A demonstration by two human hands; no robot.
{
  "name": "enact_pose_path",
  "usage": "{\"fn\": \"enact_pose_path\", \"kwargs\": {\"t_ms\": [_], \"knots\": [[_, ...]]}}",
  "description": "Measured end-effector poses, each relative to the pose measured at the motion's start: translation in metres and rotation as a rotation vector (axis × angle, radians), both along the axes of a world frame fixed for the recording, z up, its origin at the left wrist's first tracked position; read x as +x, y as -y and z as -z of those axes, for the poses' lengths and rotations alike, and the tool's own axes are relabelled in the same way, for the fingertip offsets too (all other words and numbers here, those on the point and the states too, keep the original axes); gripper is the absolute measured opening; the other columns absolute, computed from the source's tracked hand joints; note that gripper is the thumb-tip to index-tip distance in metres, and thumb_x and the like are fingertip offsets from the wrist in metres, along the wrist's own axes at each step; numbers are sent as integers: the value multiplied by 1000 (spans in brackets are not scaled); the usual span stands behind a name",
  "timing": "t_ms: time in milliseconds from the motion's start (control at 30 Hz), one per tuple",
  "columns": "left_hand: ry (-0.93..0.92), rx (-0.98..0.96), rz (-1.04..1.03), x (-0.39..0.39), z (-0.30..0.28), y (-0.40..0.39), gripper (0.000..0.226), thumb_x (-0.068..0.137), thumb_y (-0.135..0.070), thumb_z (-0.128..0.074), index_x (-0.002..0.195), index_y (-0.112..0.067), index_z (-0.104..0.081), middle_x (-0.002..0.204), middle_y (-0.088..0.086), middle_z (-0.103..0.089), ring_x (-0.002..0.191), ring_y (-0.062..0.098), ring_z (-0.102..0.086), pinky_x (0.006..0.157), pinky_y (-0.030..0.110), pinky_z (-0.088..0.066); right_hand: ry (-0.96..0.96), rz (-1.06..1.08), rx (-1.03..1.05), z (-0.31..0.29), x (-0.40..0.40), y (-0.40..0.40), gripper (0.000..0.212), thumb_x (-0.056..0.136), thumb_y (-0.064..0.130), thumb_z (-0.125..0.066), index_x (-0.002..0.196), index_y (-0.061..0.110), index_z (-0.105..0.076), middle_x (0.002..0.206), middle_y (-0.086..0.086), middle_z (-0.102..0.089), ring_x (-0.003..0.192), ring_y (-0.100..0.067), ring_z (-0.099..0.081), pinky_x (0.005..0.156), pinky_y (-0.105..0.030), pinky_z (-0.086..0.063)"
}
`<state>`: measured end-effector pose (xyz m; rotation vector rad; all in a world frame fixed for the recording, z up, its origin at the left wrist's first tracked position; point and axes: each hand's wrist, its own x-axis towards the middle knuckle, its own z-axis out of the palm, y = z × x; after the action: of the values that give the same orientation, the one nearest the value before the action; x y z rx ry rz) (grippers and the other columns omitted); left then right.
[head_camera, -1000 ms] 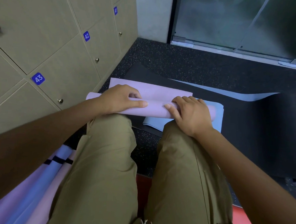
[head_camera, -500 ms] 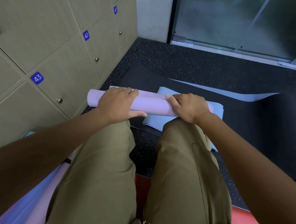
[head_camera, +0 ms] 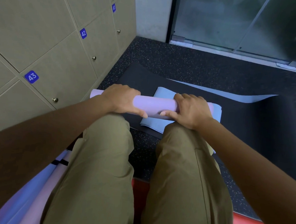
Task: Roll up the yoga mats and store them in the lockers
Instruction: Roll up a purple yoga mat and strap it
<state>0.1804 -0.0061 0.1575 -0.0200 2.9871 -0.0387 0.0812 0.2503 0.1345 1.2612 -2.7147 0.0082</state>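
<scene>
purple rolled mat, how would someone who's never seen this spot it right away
Start at the beige lockers on the left and drop to the dark floor beside them. The purple rolled mat lies crosswise in front of the knees, gripped by left hand and right hand. Unlike the flat blue mat beneath, it's a tube.

A lilac mat [head_camera: 154,107], rolled into a tight tube, is lying crosswise on the floor just past a person's knees, gripped near each end. Beneath it a pale blue mat [head_camera: 163,93] is lying folded flat on a black mat [head_camera: 246,125] that is spreading across the speckled floor. Beige lockers [head_camera: 49,55], numbered 41 to 43, are standing shut along the left wall.
</scene>
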Motion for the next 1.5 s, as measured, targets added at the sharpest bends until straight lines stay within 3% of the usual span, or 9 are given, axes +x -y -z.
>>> {"fn": "enact_pose_path", "kwargs": {"t_ms": [167, 433, 667, 833, 1067, 1133, 1200, 1333, 1500], "knots": [[61, 13, -5, -9, -4, 0, 70, 59, -96, -61, 78, -29, -49, 80, -10, -60, 78, 22, -59, 64, 34, -41, -12, -76, 51, -5, -11, 2, 84, 69, 99, -36, 97, 21, -52, 94, -2, -68, 82, -25, -63, 66, -34, -32], [-78, -9, -8, -17, -46, -1, 69, 61, -96, -59, 81, -31, -49, 91, -4, -68, 79, 23, -55, 64, 36, -36, -173, -108, -65, -41, -32, 1, 92, 63, 103, -15, 89, 22, -49, 82, -1, -68, 70, -28, -65, 55, -34, -33], [-185, -107, -32, 29, -130, -23, 73, 60, -95, -59, 87, -27, -49, 78, -6, -58, 74, 26, -53, 63, 36, -43, -320, -126, -228, -109, 3, -20, 83, 72, 98, -32, 83, 19, -55, 64, 2, -57, 51, -23, -53, 53, -28, -26], [-215, -109, -34, 97, -153, -53, 74, 59, -93, -59, 94, -29, -47, 67, -11, -44, 70, 22, -45, 60, 36, -37, -398, -139, -334, -126, 73, -52, 79, 76, 93, -41, 82, 16, -57, 64, 2, -55, 56, -25, -56, 54, -32, -38], [-118, -59, -54, 185, -144, -85, 77, 56, -98, -50, 104, -38, -44, 75, -16, -51, 72, 17, -45, 64, 33, -40, -321, -136, -279, -121, 173, -87, 80, 76, 93, -47, 81, 15, -59, 66, 1, -57, 60, -25, -58, 59, -37, -46], [-194, -43, 30, 207, -130, -87, 77, 52, -99, -46, 100, -38, -49, 72, -15, -61, 64, 21, -55, 56, 31, -44, -295, -142, -284, -117, 195, -96, 79, 76, 92, -50, 80, 14, -57, 63, 1, -53, 57, -25, -56, 56, -37, -44], [-250, 0, 84, 226, -121, -93, 77, 51, -98, -43, 97, -37, -50, 60, -17, -52, 56, 20, -52, 50, 29, -45, -244, -152, -265, -115, 216, -105, 78, 76, 93, -49, 78, 15, -56, 61, 2, -50, 54, -25, -53, 53, -36, -43], [26, 77, 11, 257, -113, -111, 91, 40, -107, -26, 105, -44, -33, 72, -17, -49, 76, 10, -52, 59, 26, -36, -144, -142, -221, -108, 250, -121, 78, 75, 94, -46, 75, 17, -56, 58, 4, -46, 50, -24, -51, 51, -34, -40], [16, 176, 30, 279, -103, -119, 82, 46, -109, -33, 100, -47, -37, 87, -19, -51, 78, 5, -51, 58, 13, -28, -92, -149, -183, -109, 273, -133, 78, 75, 95, -42, 72, 18, -55, 56, 5, -45, 47, -22, -47, 52, -30, -29]]}}
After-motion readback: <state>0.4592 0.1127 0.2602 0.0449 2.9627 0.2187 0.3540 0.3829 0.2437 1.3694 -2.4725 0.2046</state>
